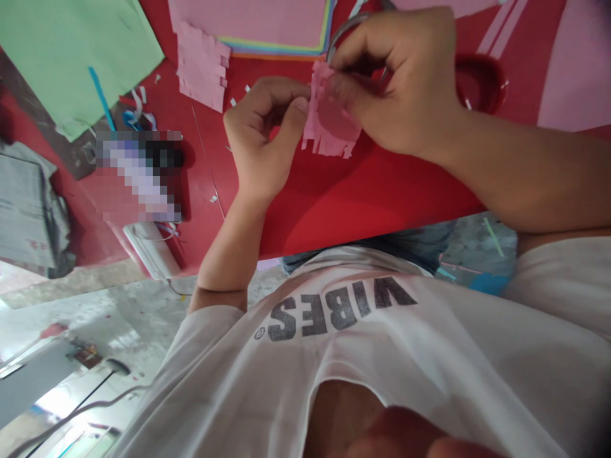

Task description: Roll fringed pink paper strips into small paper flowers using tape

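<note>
A small pink piece of paper [331,124] with notched, fringed edges is held up over the red table between my two hands. My left hand [262,133] pinches its left edge between thumb and index finger. On the upper right, my right hand [410,83] presses the same paper between thumb and fingertips. A curved grey loop [348,27], which looks like a scissors handle, hangs about the right hand's fingers; the rest of it is mostly hidden. Another notched pink piece of paper [203,67] lies to the left of the hands.
A stack of coloured sheets [267,25] with pink on top lies at the back. Green paper [81,57] covers the far left. A red dish [482,83] sits beyond my right wrist. Paper scraps and a white power strip [150,248] are on the left. The red table's [363,210] front edge is near my body.
</note>
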`<act>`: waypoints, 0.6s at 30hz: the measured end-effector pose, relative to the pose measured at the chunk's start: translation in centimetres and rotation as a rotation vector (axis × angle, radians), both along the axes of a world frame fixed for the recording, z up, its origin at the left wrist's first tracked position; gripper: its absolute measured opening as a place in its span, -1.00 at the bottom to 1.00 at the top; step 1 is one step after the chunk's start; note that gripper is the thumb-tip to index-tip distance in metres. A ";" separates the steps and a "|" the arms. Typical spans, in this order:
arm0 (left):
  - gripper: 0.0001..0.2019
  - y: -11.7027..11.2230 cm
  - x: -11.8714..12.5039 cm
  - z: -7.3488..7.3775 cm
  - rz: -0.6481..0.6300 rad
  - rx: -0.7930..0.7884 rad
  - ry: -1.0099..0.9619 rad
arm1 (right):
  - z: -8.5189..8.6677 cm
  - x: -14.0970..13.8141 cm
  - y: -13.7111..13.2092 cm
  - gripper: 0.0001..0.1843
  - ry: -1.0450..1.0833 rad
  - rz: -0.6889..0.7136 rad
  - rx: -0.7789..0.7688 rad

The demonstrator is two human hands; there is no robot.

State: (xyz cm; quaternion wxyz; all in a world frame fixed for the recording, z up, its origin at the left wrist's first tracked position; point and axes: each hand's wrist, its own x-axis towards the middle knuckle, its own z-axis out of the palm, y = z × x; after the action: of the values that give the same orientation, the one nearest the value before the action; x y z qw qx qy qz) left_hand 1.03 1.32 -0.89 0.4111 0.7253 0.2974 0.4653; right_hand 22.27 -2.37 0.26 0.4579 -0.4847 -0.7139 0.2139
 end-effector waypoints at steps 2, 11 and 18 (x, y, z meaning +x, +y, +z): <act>-0.79 -0.2 0.0 -0.1 0.024 -0.010 0.018 | 0.0 0.0 0.0 -0.86 0.000 0.006 0.002; -0.81 -0.4 0.3 -0.2 0.054 0.006 0.021 | -0.2 -0.2 0.1 -0.85 0.059 0.011 -0.013; -0.90 0.1 0.1 0.0 -0.020 -0.012 -0.013 | -0.2 -0.3 0.0 -0.89 0.056 0.044 -0.009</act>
State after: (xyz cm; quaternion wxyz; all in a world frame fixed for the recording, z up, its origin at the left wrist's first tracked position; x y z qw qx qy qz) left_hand 1.18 1.38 -0.88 0.4217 0.7229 0.2902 0.4640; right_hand 21.97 -2.36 0.01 0.4708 -0.4649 -0.7103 0.2404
